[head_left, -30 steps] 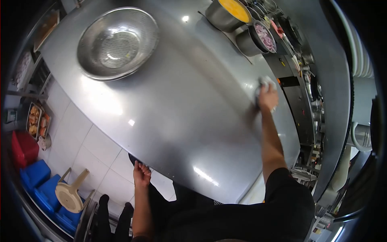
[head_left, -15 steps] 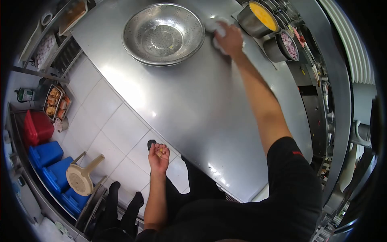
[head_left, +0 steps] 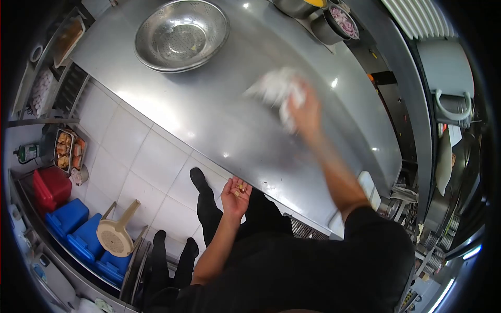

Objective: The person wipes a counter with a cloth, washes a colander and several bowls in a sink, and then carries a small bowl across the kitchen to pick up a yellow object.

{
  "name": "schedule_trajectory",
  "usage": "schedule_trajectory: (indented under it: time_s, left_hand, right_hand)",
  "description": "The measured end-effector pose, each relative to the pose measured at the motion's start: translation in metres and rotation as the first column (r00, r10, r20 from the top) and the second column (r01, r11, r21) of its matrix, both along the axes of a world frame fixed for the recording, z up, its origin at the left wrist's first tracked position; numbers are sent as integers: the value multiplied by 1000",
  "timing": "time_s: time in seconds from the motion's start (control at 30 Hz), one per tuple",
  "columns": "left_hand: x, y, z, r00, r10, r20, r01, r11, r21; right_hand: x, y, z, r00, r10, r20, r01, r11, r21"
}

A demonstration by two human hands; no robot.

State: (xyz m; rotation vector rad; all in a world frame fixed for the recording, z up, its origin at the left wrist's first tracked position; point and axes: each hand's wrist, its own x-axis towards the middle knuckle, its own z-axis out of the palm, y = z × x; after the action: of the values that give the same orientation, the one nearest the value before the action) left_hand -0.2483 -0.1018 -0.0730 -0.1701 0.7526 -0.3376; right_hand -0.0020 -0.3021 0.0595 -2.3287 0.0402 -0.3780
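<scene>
White cloth (head_left: pixel 279 91) juts past fingers (head_left: pixel 298 93) of the right hand (head_left: pixel 307 110), too blurred to tell if pinching

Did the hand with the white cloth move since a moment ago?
Yes. The right hand and white cloth were right beside the holey bowl; now they're farther from it, back toward the black shirt.

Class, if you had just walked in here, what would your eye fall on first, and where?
Probably the large, shiny perforated bowl on the metal table, at the picture's upper left. Next, the blurred white cloth in the right hand, around mid-table. Then the left hand, palm up by the near edge, holding small yellowish bits.
</scene>
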Motion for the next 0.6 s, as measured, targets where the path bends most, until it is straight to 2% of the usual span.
schedule_trajectory:
  time_s: [0.03,0.07,0.1,0.13,0.17,0.27,0.33,0.37,0.4,0.43,0.47,0.5,0.53,0.57,0.6]
  left_hand:
    - [-2,-3,-4,1000,-17,23,17,1000,-5]
    - [-2,-4,-3,999,-38,27,38,999,15]
    - [-1,-6,0,998,-57,28,56,998,34]
    - [0,-8,1,997,-72,29,71,996,54]
    - [0,-12,-3,997,-66,35,64,997,47]
    - [-9,-13,-6,995,-94,14,93,995,41]
    - [-10,-15,5,992,-124,-13,124,992,35]
    - [-14,-13,6,984,-171,-45,172,985,30]
    - [-17,-10,10,976,-215,-38,216,976,33]
    - [-18,-8,13,966,-259,-25,259,965,36]
    - [-17,-7,17,956,-292,-9,293,955,38]
    - [-24,-6,7,963,-265,44,265,964,17]
    - [-36,-2,-13,966,-241,91,243,970,-5]
    - [-46,0,-22,966,-217,139,223,974,-28]
    - [-56,5,-16,951,-270,149,271,962,15]
  right_hand:
    - [47,-30,8,1000,9,24,-5,990,-142]
    - [85,-47,14,999,-34,-12,33,994,-107]
    - [126,-78,-2,1000,4,4,-3,984,-181]
    - [174,-118,-43,991,104,85,-72,946,-315]
    - [189,-124,-57,995,-95,-41,52,799,-599]
    - [192,-111,-57,985,-110,-134,11,808,-588]
    - [129,-78,-52,992,-24,-128,-62,775,-629]
    - [91,-63,-51,979,39,-198,-159,755,-636]
    - [29,-45,-60,987,103,-126,-158,790,-593]
    - [-32,-24,-57,973,211,-89,-221,767,-602]
    - [-87,-3,-49,919,292,-266,-391,763,-514]
    - [-143,31,-28,892,245,-380,-408,800,-440]
    - [-183,46,-38,882,430,-195,-471,782,-409]
    - [-218,71,-29,924,378,-55,-372,858,-355]
    - [-246,86,-22,929,341,-143,-370,863,-344]
